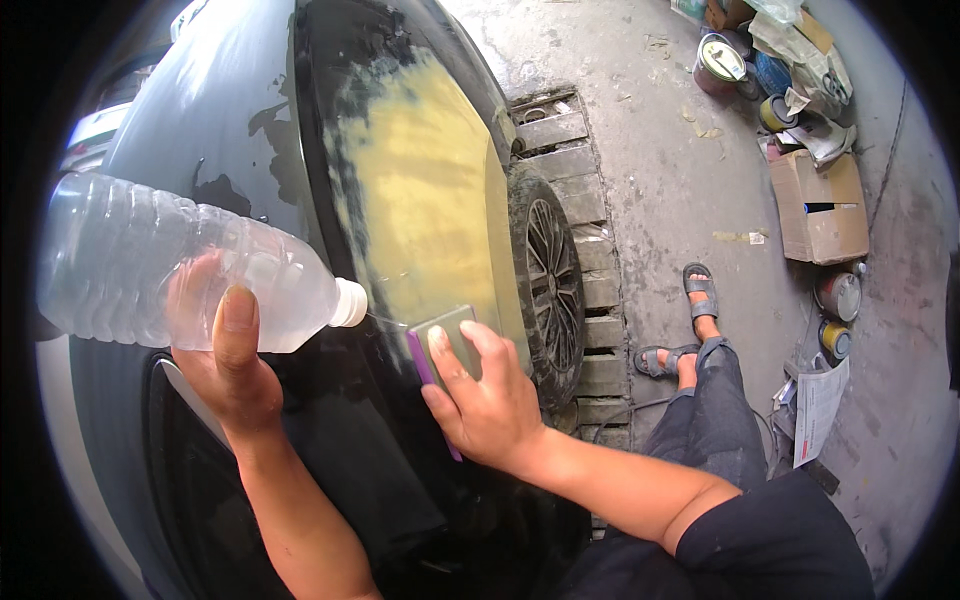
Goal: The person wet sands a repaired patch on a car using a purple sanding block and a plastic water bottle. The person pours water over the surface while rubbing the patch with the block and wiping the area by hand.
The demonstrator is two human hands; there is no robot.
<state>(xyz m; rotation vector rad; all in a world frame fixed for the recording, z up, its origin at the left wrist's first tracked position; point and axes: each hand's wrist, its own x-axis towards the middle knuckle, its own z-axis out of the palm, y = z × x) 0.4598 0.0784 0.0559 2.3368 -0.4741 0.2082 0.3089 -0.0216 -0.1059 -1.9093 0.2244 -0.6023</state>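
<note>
My left hand (230, 350) is wrapped round a clear ribbed plastic bottle (110, 260), held sideways with its white cap (349, 303) toward the right. A thin stream of liquid runs from the cap to a sanding block (455, 338), grey-green on one face with a purple layer along its edge. The fingers of my right hand (490, 400) press that block against the dark car's body (370, 430). Just beyond it spreads a wide patch of yellow filler (425, 190) on the panel. Wet marks show on the dark paint nearby.
Right of the panel is a car wheel (553, 280) beside a slatted floor grating (585, 210). My sandaled feet stand on the concrete floor (650, 230). Along the right wall lie a cardboard box (822, 212), a lidded bucket (720, 62), several cans and a paper sheet (822, 412).
</note>
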